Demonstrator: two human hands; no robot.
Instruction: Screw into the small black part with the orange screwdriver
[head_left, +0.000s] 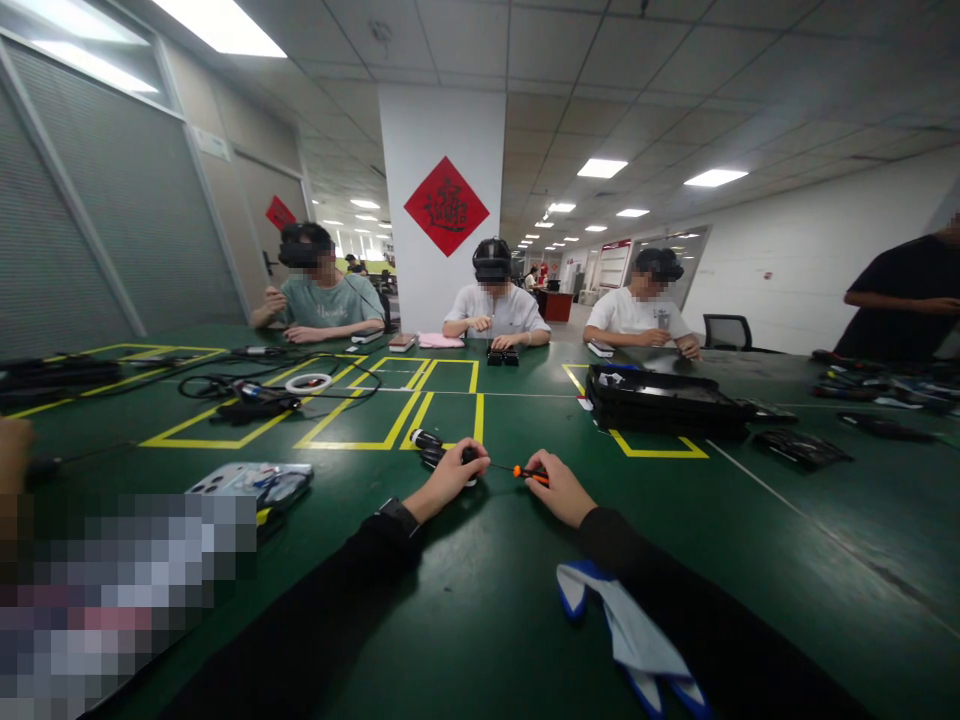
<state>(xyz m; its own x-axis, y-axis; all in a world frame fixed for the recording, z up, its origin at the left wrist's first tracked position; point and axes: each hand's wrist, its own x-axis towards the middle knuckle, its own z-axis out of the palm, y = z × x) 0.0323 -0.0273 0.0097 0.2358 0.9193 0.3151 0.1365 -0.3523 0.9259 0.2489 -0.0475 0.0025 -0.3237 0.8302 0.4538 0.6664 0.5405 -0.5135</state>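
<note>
My left hand (448, 478) is closed around a small black part (470, 457) above the green table (480, 600). An orange and black screwdriver (531, 474) is gripped in my right hand (559, 487). Its thin shaft points left, and the tip reaches the black part at my left fingers; whether it is seated in the part cannot be made out. Just behind my left hand lies a black cylindrical object with a white end (426, 440).
A blue and white glove (637, 630) lies by my right forearm. Black trays (664, 400) stand at the back right. Cables with a white ring (308, 384) and a clear bag (262, 482) are on the left. Three people sit opposite; another stands at the right.
</note>
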